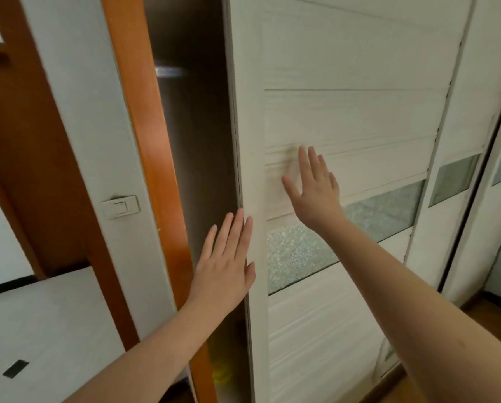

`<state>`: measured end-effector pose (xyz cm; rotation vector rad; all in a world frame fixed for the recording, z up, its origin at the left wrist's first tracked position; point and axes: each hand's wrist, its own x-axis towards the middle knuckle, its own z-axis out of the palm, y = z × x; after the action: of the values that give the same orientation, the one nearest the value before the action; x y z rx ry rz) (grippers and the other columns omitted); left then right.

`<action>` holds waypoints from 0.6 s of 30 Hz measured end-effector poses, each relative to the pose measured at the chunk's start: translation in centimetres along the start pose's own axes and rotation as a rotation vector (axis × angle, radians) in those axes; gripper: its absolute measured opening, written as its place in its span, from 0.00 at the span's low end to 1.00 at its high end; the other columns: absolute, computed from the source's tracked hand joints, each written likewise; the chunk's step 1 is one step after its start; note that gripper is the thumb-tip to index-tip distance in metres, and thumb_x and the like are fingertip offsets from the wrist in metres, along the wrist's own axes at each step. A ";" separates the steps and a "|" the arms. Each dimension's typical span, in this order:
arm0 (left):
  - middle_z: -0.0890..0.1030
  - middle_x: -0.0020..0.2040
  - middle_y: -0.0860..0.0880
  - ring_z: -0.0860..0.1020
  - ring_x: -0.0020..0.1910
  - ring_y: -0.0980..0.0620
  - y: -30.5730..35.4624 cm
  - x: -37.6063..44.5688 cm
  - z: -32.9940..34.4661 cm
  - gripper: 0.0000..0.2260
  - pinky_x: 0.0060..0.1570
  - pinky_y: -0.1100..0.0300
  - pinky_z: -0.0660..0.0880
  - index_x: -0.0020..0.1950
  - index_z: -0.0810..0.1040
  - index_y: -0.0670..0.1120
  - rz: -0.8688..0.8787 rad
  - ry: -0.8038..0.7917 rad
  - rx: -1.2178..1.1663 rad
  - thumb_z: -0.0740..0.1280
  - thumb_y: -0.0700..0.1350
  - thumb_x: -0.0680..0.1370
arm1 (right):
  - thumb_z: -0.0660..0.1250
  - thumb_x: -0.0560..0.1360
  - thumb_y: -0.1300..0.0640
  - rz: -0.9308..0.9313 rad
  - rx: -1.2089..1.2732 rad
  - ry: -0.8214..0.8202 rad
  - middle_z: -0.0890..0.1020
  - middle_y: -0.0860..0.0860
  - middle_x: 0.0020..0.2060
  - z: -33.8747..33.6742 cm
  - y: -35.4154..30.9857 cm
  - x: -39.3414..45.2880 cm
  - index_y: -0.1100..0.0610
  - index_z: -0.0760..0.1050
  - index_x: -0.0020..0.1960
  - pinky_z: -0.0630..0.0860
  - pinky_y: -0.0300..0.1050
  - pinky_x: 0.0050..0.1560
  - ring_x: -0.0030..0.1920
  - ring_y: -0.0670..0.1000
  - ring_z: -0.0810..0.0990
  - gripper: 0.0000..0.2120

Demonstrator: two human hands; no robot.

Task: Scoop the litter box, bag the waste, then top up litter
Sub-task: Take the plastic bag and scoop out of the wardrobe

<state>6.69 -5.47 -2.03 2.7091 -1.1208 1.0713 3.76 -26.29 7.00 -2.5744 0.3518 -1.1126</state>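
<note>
A cream sliding wardrobe door (345, 112) with a frosted glass band fills the middle of the head view. My left hand (224, 266) is flat, fingers together, against the door's left edge beside a dark gap (197, 141). My right hand (313, 187) lies flat on the door panel higher up, fingers spread, holding nothing. The gap shows the wardrobe's dim inside, with something yellow (221, 370) low down. No litter box, scoop or bag is in sight.
An orange wooden frame (150, 141) borders the gap on the left. Left of it is a white wall with a light switch (120, 206) and an orange room door (25, 141). A second sliding panel (453, 181) stands to the right, over wooden floor.
</note>
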 end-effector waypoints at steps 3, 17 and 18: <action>0.42 0.80 0.42 0.44 0.79 0.44 -0.6 0.7 0.0 0.37 0.77 0.45 0.49 0.80 0.41 0.42 -0.011 0.025 -0.014 0.56 0.57 0.81 | 0.46 0.80 0.37 -0.194 -0.129 0.086 0.45 0.48 0.78 -1.5 -3.4 1.2 0.46 0.42 0.78 0.42 0.53 0.74 0.77 0.50 0.42 0.31; 0.40 0.80 0.43 0.44 0.79 0.44 -2.2 3.1 1.2 0.40 0.76 0.48 0.45 0.79 0.36 0.42 0.057 0.082 -0.144 0.57 0.59 0.80 | 0.51 0.81 0.43 -0.376 -0.473 0.247 0.48 0.51 0.78 -0.1 -8.5 2.9 0.51 0.46 0.79 0.46 0.57 0.76 0.78 0.52 0.44 0.30; 0.40 0.80 0.43 0.44 0.79 0.43 -2.1 3.2 1.3 0.40 0.76 0.47 0.45 0.79 0.36 0.42 0.064 0.084 -0.154 0.57 0.60 0.80 | 0.51 0.81 0.43 -0.378 -0.484 0.251 0.48 0.51 0.78 -0.1 -8.6 2.9 0.51 0.46 0.79 0.47 0.57 0.76 0.78 0.52 0.45 0.30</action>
<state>10.39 -6.17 -0.60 2.5036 -1.2300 1.0481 6.42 -19.40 12.24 -3.0103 0.2125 -1.6688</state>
